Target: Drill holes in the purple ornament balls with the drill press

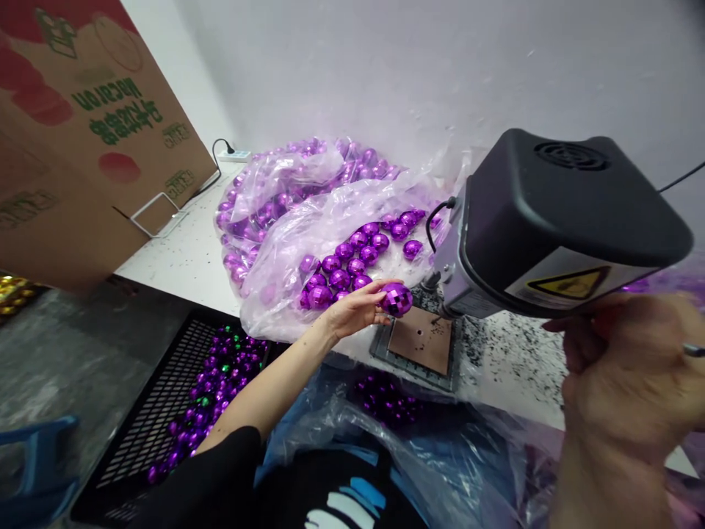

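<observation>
My left hand (357, 311) pinches a shiny purple faceted ball (396, 300) between thumb and fingers, just above and left of a brown square plate (421, 339) with a small hole. Over the plate stands a small machine with a black housing (573, 198) and a yellow warning label. My right hand (628, 360) is at the machine's right side, its fingers curled under the housing; what they hold is hidden. Loose purple balls (340, 279) lie on clear plastic behind my left hand.
A large clear bag of purple balls (264, 213) leans near the wall. A cardboard box (82, 147) stands at the left. Below the table are a black crate (148, 397) with purple and green balls and a blue stool (41, 463). Dark flecks litter the tabletop (518, 360).
</observation>
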The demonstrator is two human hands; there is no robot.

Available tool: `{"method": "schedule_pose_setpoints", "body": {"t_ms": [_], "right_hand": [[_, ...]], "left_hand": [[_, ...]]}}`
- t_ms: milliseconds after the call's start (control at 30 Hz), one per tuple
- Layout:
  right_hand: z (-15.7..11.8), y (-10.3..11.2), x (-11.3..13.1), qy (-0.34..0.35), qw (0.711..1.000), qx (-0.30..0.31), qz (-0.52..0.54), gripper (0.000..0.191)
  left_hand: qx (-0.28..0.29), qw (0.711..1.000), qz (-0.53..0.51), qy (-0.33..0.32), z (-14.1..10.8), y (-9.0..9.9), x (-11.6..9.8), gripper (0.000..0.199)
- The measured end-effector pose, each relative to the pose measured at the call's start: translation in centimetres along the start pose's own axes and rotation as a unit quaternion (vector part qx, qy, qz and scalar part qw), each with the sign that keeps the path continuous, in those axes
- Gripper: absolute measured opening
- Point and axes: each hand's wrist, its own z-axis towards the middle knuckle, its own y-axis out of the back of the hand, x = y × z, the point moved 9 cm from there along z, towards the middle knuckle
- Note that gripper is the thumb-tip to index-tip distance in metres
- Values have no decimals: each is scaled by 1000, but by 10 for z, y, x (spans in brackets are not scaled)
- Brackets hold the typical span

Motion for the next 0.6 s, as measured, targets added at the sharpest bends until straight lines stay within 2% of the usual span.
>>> {"method": "schedule_pose_setpoints", "body": {"t_ms": [200,367,500,600], "right_hand": [[1,-4,7,31,1000,4,-1,33],[4,-6,6,38,999,2,23,28],[4,-6,7,54,998,11,25,32],[5,-6,7,60,998,12,33,29]], "left_hand": [[-18,999,34,-23,-5,3,7,45],[-15,993,107,-39,-10,0,13,59],[-36,974,209,-77,-19,-5,13,62],[-61,947,294,-118,-28,-13,7,57]]}}
